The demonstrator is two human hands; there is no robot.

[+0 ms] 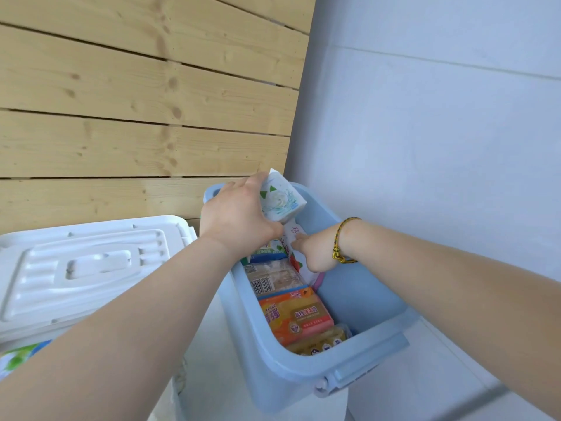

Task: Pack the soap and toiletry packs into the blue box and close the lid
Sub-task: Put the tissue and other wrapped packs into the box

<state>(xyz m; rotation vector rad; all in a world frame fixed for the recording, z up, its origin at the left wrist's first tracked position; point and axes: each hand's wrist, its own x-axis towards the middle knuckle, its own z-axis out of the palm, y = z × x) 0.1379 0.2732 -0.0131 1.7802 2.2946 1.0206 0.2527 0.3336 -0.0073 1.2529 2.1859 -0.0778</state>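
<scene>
The blue box [358, 302] stands open, tilted toward me, with several soap packs inside: an orange one [296, 314], a clear tan one with a barcode [274, 278] and a yellow one [321, 343] at the near end. My left hand [236, 217] grips a white soap pack with a flower print [280, 199] above the box's far end. My right hand [312, 253] reaches into the box and presses a white pack with red print [296, 247] upright against the far side; its fingers are mostly hidden behind that pack.
A white ribbed lid [91, 262] lies at the left on another container. A green and white pack [18, 357] peeks out below it. A wooden plank wall [136, 101] rises behind, and a pale blue wall [440, 132] stands at the right.
</scene>
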